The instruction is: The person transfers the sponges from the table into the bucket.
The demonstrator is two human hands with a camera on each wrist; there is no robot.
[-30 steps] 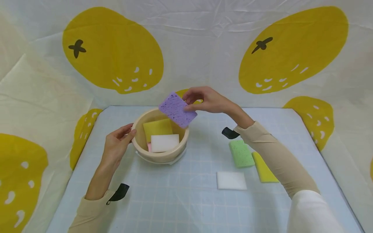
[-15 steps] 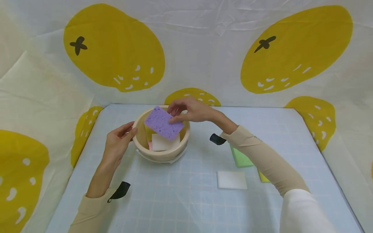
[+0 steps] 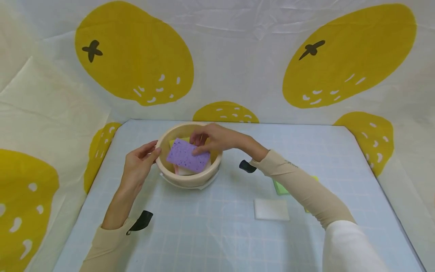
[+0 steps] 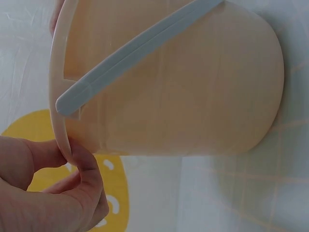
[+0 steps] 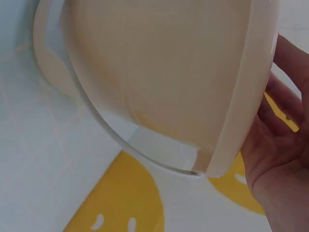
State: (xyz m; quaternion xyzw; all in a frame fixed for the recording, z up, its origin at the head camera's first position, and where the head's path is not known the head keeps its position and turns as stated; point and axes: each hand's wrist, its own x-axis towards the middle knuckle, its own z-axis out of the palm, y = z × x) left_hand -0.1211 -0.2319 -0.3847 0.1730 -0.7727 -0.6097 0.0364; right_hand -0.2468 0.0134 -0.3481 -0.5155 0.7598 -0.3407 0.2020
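"Where's the purple sponge (image 3: 186,155)?"

"The right hand (image 3: 219,136) pinches it within the bucket (image 3: 191,183); the left hand (image 3: 137,166) grips the rim (image 4: 56,89)."

"Trouble?"

"Perhaps: the white block (image 3: 184,171) beneath could tip it crooked on release."

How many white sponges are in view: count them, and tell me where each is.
2. One white sponge lies on the table; a second white sponge sits in the bucket, partly hidden by the purple sponge. More may be hidden in there.

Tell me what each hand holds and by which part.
Left hand: bucket, by its rim. Right hand: purple sponge, by its upper right edge in the head view.
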